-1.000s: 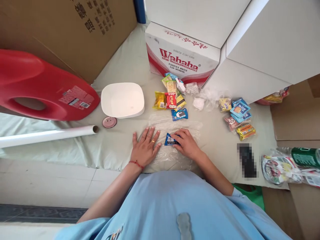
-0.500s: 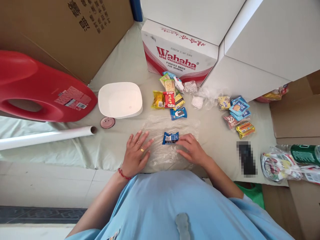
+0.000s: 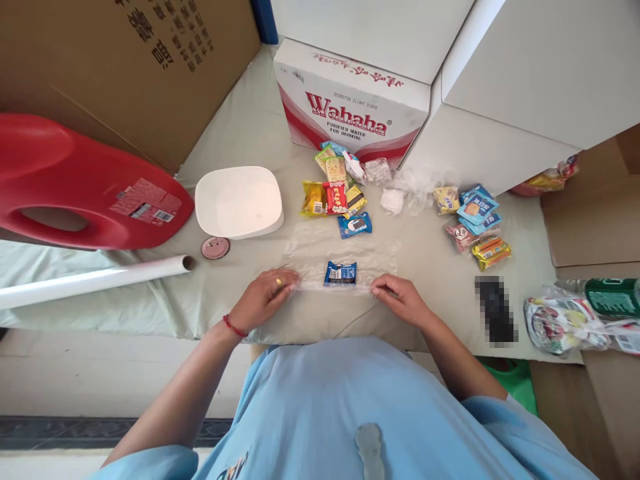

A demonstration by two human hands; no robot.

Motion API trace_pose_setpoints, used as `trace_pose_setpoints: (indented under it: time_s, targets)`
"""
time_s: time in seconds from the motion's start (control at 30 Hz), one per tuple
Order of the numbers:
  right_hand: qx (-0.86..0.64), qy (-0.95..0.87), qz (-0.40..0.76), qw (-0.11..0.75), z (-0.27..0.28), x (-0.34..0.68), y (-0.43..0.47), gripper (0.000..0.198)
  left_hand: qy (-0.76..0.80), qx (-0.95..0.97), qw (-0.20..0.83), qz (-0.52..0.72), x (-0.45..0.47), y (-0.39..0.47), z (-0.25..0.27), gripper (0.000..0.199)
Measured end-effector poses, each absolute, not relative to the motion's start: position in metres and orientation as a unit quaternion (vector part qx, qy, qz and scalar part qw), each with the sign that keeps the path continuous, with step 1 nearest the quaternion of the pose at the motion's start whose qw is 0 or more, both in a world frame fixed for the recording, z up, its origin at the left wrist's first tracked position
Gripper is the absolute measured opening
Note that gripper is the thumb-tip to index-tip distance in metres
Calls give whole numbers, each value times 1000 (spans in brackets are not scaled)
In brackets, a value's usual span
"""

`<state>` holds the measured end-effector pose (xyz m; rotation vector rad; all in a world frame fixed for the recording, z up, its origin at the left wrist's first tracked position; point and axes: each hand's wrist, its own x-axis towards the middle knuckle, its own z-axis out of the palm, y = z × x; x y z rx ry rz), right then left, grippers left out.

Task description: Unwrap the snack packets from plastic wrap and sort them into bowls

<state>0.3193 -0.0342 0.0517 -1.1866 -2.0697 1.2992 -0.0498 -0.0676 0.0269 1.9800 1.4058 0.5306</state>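
A small blue snack packet [image 3: 341,274] lies on a sheet of clear plastic film [image 3: 320,247] in front of me. With closed fingers, my left hand [image 3: 267,297] pinches the film's near left corner. The near right corner is pinched by my right hand [image 3: 400,299]. The near edge of the film is drawn up beside the packet, with its far part spread flat on the cloth. Beyond the film lies a pile of snack packets, among them a blue one [image 3: 355,225], a red one [image 3: 336,198] and a yellow one [image 3: 313,199].
To the left stand a white plastic tub [image 3: 240,220], a pink round disc [image 3: 215,247], a white roll [image 3: 95,280] and a red jug [image 3: 100,180]. A Wahaba carton [image 3: 350,110] is at the back. More packets [image 3: 477,210] and a pixelated dark object [image 3: 496,310] lie right.
Both hands have gone from resting open on the film and by the packet to pinching its near corners. The near edge has been lifted and folded away from me, toward the packet.
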Motion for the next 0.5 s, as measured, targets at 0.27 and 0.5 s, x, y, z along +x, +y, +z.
trace_pose_setpoints:
  time_s: [0.27, 0.5]
  targets:
    - [-594, -754, 273, 64, 40, 310, 22, 24, 743, 574, 167, 301, -33, -20, 41, 38]
    - [-591, -770, 159, 179, 47, 317, 19, 33, 664, 621, -58, 412, -6, -89, 55, 21]
